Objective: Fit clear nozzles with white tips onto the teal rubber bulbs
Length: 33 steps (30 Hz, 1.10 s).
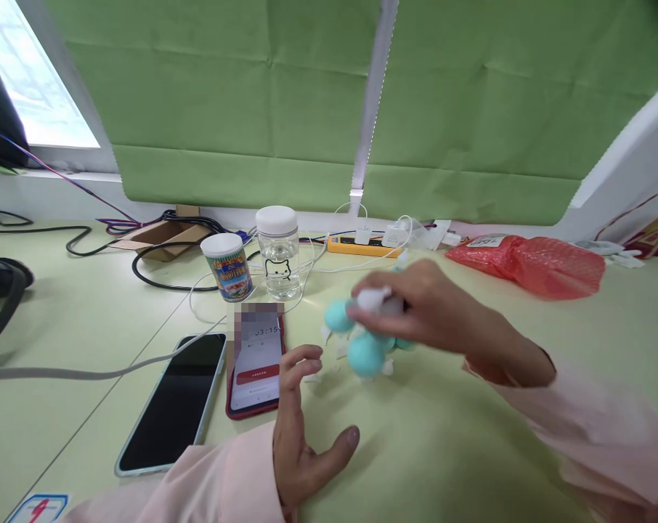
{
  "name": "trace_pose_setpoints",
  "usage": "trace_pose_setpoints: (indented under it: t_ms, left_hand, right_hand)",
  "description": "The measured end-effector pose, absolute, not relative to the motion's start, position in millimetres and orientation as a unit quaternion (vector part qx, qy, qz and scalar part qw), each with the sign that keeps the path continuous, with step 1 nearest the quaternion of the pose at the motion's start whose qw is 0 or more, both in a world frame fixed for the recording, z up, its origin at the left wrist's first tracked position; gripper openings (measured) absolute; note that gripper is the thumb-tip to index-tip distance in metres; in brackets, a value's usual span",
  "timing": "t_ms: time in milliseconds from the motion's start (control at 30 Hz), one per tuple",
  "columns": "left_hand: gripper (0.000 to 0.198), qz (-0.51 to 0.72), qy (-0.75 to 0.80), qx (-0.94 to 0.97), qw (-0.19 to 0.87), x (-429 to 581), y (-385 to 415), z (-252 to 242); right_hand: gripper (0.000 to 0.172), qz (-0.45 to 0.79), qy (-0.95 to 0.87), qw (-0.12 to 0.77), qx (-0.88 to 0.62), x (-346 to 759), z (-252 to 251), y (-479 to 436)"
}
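My right hand [424,309] is closed around a small white object [373,298], blurred by motion, whose kind I cannot make out. Just beneath and beside it are several smooth turquoise balls; one ball [366,354] sits at the front and another ball [338,316] to the left. More turquoise shows behind my right fingers, partly hidden. White paper scraps [342,347] lie around the balls. My left hand [307,443] holds nothing, its edge toward the table, thumb and fingers apart, to the left of the balls and beside a red-cased phone [257,399].
Left of that phone lies a black-screened phone [173,407], with a grey cable [89,374] across it. Behind stand a printed canister [228,272] and a white-lidded clear jar [279,265]. An orange power strip [356,245] and a red plastic package [541,265] are near the wall.
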<state>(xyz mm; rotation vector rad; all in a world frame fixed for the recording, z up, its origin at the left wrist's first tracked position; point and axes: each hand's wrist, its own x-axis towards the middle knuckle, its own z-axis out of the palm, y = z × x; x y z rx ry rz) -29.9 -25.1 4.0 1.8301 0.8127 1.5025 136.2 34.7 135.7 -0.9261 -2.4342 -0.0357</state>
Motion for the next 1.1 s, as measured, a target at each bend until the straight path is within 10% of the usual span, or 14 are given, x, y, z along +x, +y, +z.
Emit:
trace_pose_setpoints:
  t_ms: [167,333,500,1100]
  left_hand:
    - [0.083,0.512,0.281,0.681,0.441,-29,-22,6]
    - [0.033,0.282,0.281,0.66,0.637,-26,-10,15]
    - [0.033,0.247,0.277,0.555,0.745,-25,-2,14]
    - [0.031,0.269,0.299,0.557,0.726,-26,-8,14]
  right_hand:
    - [0.019,0.172,-0.926,0.148,-0.302,134,92,-4]
    - [0.02,0.286,-0.871,0.235,-0.322,128,62,-1]
    - [0.024,0.399,-0.75,0.343,-0.401,123,49,6]
    - [0.048,0.684,-0.488,0.368,-0.398,116,31,22]
